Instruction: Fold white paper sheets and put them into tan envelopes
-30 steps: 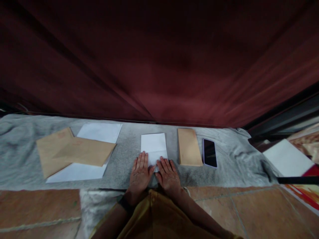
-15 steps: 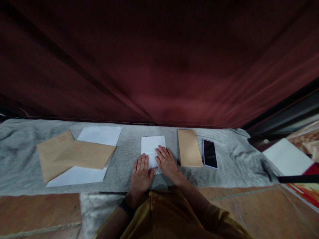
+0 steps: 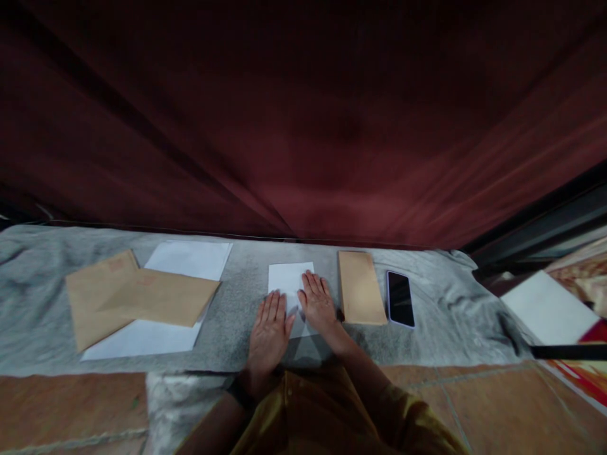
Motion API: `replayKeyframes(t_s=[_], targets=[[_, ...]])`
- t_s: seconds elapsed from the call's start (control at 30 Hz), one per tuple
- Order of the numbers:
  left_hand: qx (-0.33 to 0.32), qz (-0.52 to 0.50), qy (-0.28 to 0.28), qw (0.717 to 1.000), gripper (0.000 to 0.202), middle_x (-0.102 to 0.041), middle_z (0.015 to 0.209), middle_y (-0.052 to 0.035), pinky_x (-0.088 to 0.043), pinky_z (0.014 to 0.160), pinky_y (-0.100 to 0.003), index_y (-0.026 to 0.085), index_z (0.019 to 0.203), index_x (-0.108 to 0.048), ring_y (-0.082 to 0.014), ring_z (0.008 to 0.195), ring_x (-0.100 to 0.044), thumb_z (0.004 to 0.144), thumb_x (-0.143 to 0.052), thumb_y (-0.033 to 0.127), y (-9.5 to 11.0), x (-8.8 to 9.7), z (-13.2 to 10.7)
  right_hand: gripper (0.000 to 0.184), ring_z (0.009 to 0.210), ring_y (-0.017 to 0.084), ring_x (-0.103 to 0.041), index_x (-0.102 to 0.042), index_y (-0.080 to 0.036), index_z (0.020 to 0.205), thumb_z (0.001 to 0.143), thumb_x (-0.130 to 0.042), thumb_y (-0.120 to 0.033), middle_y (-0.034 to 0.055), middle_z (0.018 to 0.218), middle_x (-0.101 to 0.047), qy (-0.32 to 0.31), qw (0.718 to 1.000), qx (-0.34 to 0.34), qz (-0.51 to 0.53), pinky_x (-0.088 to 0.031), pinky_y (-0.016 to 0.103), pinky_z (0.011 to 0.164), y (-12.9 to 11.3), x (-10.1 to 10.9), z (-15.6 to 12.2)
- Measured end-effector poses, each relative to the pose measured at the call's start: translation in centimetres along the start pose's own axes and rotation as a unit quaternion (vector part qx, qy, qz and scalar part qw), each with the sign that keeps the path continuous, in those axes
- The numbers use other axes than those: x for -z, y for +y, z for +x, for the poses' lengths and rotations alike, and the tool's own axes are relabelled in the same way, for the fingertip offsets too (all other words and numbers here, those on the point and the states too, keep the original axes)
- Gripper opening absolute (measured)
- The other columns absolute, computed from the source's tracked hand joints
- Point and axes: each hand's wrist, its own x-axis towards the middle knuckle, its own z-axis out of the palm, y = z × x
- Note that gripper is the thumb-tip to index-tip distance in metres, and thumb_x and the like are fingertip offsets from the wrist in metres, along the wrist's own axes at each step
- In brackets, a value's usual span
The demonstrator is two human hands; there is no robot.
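Observation:
A white sheet of paper (image 3: pixel 285 275), apparently folded, lies flat on the grey cloth in front of me. My left hand (image 3: pixel 269 332) rests palm down on its left edge, fingers stretched out and thumb apart. On the paper's right side my right hand (image 3: pixel 317 308) lies flat too, its fingers pointing up and slightly left. Part of the paper is hidden beneath both hands. Just right of my right hand is a stack of brown envelopes (image 3: pixel 362 287). A phone with a dark screen (image 3: pixel 401 299) lies beside that stack.
To the left, brown envelopes (image 3: pixel 165 295) overlap each other on top of white sheets (image 3: pixel 190 258). Grey cloth (image 3: pixel 448 309) covers the surface. A dark red curtain (image 3: pixel 303 158) hangs behind it. Tiled floor (image 3: pixel 71 411) shows in front; a white flat item (image 3: pixel 550 306) is at far right.
My right hand has slid slightly up and to the right on the paper. The left hand stays at the left edge, and the view has shifted a little.

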Motion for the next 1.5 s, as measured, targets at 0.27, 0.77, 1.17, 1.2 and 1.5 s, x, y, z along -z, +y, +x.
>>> replayKeyframes(t_s=[0.27, 0.77, 1.17, 1.2, 1.5], targets=[[-0.08, -0.041, -0.062, 0.994, 0.057, -0.051, 0.153, -0.0158, -0.035, 0.122, -0.045, 0.007, 0.148, -0.048, -0.0252, 0.147, -0.041, 0.106, -0.025, 0.038, 1.6, -1.9, 8.8, 0.056, 0.149, 0.027, -0.036, -0.04, -0.008, 0.155, 0.101, -0.045, -0.022, 0.0156, 0.16, -0.039, -0.03, 0.999, 0.021, -0.022, -0.022, 0.047, 0.125, 0.0, 0.3, -0.2], [-0.032, -0.016, -0.048, 0.998, 0.061, -0.044, 0.159, -0.013, -0.027, 0.125, -0.047, 0.014, 0.153, -0.045, -0.0258, 0.152, -0.034, 0.104, -0.028, 0.046, -0.2, -3.1, 10.2, 0.05, 0.147, 0.026, -0.04, -0.046, -0.011, 0.152, 0.104, -0.043, -0.027, 0.0147, 0.157, -0.046, 0.003, 1.0, 0.01, -0.017, -0.028, 0.049, 0.122, -0.2, 0.1, -0.1], [0.026, 0.012, 0.002, 1.0, 0.069, -0.042, 0.158, -0.0208, -0.029, 0.124, -0.049, 0.004, 0.154, -0.038, -0.0293, 0.151, -0.035, 0.103, -0.027, 0.049, -2.2, -2.9, 8.1, 0.053, 0.147, 0.027, -0.04, -0.041, -0.009, 0.154, 0.106, -0.039, -0.031, 0.0152, 0.157, -0.045, 0.003, 1.0, 0.003, -0.015, -0.027, 0.049, 0.122, -0.3, 0.2, 0.0], [0.029, 0.012, 0.006, 0.999, 0.068, -0.042, 0.158, -0.0207, -0.029, 0.123, -0.049, 0.004, 0.154, -0.038, -0.0294, 0.15, -0.036, 0.103, -0.027, 0.049, -2.3, -2.8, 7.9, 0.053, 0.147, 0.027, -0.04, -0.041, -0.009, 0.154, 0.106, -0.039, -0.031, 0.0155, 0.157, -0.046, 0.004, 1.0, 0.003, -0.014, -0.027, 0.049, 0.122, -0.3, 0.2, 0.0], [0.052, 0.018, 0.007, 0.998, 0.066, -0.043, 0.157, -0.0204, -0.031, 0.122, -0.051, 0.005, 0.154, -0.039, -0.0306, 0.149, -0.037, 0.103, -0.028, 0.046, -3.4, -1.6, 6.1, 0.054, 0.146, 0.027, -0.041, -0.04, -0.01, 0.155, 0.107, -0.038, -0.034, 0.0146, 0.157, -0.046, 0.005, 1.0, 0.0, -0.007, -0.027, 0.049, 0.122, -0.4, 0.4, 0.0]])
